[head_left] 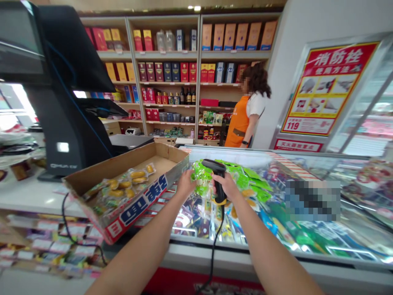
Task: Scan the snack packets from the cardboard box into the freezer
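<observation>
A black and yellow barcode scanner [220, 192] stands upright in my right hand [226, 184], its fingers wrapped round the handle. The scanner's black cord runs down over the front of the glass-topped freezer [215, 245]. My left hand [186, 183] is closed on the edge of a shiny green snack packet [201, 173], just left of the scanner head; its fingertips are partly hidden. More green packets [253, 180] lie on the glass behind and to the right of the scanner. Small yellow-brown packaged snacks [247, 200] lie beside my right hand.
An open cardboard box [167, 157] with several wrapped yellow snacks [139, 176] stands left of my hands. A checkout terminal [67, 102] rises behind it. A person in an orange apron [238, 121] stands beyond the freezer, before shelves [167, 55] of boxes and bottles.
</observation>
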Tool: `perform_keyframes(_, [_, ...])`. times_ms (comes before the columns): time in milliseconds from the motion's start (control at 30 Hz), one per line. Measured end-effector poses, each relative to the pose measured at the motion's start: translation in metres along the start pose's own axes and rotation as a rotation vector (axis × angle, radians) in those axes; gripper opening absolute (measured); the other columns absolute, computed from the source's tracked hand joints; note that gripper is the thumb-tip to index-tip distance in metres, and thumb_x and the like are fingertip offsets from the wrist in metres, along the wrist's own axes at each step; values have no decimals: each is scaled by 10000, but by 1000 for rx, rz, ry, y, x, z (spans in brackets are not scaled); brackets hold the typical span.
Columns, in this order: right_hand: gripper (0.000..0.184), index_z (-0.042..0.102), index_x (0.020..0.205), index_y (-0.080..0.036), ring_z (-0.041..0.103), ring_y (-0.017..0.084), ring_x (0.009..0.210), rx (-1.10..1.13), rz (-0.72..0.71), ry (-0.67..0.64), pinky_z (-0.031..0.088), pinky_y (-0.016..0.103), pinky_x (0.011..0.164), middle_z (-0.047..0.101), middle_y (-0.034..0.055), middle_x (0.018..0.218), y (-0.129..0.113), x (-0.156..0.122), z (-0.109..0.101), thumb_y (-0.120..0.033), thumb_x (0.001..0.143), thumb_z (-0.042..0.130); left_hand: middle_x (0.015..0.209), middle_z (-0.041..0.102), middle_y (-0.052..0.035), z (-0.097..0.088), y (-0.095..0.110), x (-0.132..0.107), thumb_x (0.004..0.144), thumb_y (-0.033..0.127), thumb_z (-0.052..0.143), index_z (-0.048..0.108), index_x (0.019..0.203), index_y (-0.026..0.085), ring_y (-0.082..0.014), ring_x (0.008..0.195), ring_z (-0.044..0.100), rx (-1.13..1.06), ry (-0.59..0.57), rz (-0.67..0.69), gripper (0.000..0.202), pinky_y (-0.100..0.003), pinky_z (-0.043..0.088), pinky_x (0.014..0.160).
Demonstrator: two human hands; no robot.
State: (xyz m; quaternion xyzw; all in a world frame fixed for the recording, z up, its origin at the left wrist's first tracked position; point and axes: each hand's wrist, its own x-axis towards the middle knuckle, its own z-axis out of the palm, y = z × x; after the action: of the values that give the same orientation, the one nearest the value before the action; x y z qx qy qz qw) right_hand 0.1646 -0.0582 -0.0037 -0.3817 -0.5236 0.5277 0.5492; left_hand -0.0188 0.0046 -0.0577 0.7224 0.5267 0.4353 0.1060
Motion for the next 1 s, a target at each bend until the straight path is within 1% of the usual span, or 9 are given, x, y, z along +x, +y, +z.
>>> perform_keyframes(67, [278,565,711,-172,524,126,347,-1,-16,10,422,244,329,579,-31,502,-1,-1,0,-394,643,718,1161,641,-94,1,4,-3,712,127,645,657,1042,201,-241,1089,596,-54,-49,183,338,-366,442,978])
perform_keyframes(133, [269,557,705,-174,525,130,344,-3,-22,27,419,245,326,576,-32,494,-1,-2,0,-386,644,711,1200,622,-114,4,7,-7,697,169,688,646,1081,202,-263,1130,578,-58,-111,210,388,-384,427,1006])
perform_keyframes(233, [259,549,688,-177,525,130,341,-1,-23,37,419,246,328,576,-29,489,-1,-3,-1,-380,645,704,1097,641,-150,9,8,-9,647,224,759,639,1077,157,-299,1065,593,17,-85,35,452,-412,437,958])
perform_keyframes(333, [260,552,670,-174,513,123,332,-4,-32,28,417,242,324,570,-29,479,-1,-3,0,-388,648,699,825,653,-70,9,5,-5,661,172,709,665,866,165,-237,845,611,-9,-113,-78,210,-354,458,822])
perform_keyframes(467, [266,557,663,-172,519,121,336,-12,-35,22,420,238,323,571,-26,486,0,-3,0,-397,658,698,583,591,-2,1,-1,1,633,79,588,637,596,167,-150,607,537,-327,-261,-135,107,-272,425,659])
perform_keyframes(567, [271,556,664,-172,520,120,336,1,-35,27,422,238,322,573,-27,493,2,-2,-1,-399,656,703,578,618,-11,-9,-3,4,590,78,559,713,689,153,-119,518,497,-650,-268,-291,198,-244,388,558])
perform_keyframes(733, [263,564,675,-167,518,118,336,14,-25,23,418,233,320,568,-24,494,3,-1,-3,-397,668,691,799,720,-48,-25,-3,7,516,29,588,766,832,165,-145,643,585,-818,-99,-247,387,-264,464,620])
perform_keyframes(900, [286,587,791,-162,527,118,353,74,-37,-35,439,233,335,583,-34,527,2,-3,-4,-386,664,712,701,630,-36,-26,1,8,566,121,706,739,609,181,-175,723,592,-570,272,-44,81,-304,512,719])
perform_keyframes(1000, [336,589,876,-168,539,116,370,107,-16,-112,445,225,344,597,-36,556,1,-5,-6,-404,674,717,702,628,-34,-22,3,5,598,281,771,687,591,168,-174,693,606,-739,266,-126,141,-299,537,653])
